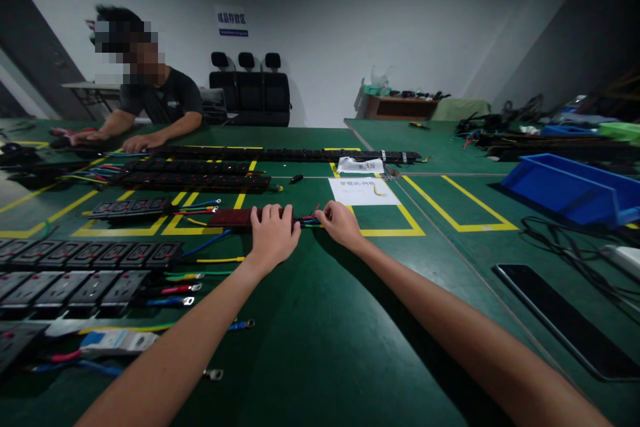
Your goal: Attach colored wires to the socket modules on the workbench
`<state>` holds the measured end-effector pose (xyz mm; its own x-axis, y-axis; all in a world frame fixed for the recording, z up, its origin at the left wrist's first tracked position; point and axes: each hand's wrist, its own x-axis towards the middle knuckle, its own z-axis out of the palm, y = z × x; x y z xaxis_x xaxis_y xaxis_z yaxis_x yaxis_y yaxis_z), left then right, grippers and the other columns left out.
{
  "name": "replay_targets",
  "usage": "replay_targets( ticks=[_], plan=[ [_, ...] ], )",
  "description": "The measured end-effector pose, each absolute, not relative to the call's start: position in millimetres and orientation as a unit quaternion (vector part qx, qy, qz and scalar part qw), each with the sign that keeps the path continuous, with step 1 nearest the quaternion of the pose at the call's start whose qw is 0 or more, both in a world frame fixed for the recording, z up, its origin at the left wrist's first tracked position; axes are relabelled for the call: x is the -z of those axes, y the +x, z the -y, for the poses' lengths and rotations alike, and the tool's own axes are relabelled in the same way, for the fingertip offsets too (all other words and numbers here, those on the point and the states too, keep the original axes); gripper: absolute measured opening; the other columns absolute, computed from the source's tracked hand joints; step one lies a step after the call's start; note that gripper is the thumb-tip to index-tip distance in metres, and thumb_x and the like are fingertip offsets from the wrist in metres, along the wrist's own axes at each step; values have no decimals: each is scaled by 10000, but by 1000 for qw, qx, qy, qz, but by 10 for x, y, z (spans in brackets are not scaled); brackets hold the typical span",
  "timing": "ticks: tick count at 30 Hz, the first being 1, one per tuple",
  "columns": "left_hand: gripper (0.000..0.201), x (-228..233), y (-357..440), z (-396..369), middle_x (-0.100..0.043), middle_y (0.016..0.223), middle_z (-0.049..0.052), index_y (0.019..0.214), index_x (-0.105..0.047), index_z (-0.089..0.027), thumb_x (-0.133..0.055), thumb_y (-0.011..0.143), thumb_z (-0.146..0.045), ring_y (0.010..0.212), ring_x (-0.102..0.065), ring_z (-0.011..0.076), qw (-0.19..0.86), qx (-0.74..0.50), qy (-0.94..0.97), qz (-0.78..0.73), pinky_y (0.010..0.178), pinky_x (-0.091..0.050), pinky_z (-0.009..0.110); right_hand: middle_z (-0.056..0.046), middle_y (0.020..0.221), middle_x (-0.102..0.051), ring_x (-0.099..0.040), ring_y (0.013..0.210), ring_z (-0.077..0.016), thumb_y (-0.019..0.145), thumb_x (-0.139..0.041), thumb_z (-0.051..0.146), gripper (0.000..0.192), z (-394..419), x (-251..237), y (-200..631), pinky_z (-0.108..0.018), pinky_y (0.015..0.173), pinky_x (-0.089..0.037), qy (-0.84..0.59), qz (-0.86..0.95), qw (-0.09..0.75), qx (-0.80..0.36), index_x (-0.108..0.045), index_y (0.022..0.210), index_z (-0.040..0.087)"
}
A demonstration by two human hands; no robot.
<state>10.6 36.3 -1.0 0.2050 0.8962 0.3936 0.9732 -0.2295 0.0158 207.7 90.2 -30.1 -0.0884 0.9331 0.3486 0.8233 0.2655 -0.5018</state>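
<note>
At your far left, rows of black socket modules (85, 255) lie side by side on the green table (320, 347), their coloured leads with ring terminals (181, 288) fanned out to the right so each end stays free and easy to pick. A white circuit breaker (119, 340) sits nearer you with its own leads. Across the table a co-worker (150, 103) rests both hands on long black power strips (280, 155). Your left hand (273, 233) lies palm down over the dark red socket strip (235, 217), fingers curled over its far edge, pressing it flat so it cannot slide. Just beside it, your right hand (341, 221) is closed in a pinch on the bundle of coloured wires (311, 218) coming out of the strip's right end, holding them level with the table. Beyond lies a white label sheet (363, 191) inside a yellow marked bay. To the right stand a blue plastic bin (570, 190), loose black cable (565, 247) and a flat black panel (565, 320).
</note>
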Motion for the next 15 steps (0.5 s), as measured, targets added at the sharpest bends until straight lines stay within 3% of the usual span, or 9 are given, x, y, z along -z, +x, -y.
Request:
replay_targets(
  ticks=[15],
  plan=[
    [500,-5,106,-367,-639,1343,199,1383,-601,-178,-382,1015,-437,1279,-543,379,104,160,-767,612,1158,-310,682,-11,781,-615,-516,694,-166,981,-591,397,267,-905,303,2079,-297,620,-288,-599,735,306,-81,-553,782,224]
  ],
)
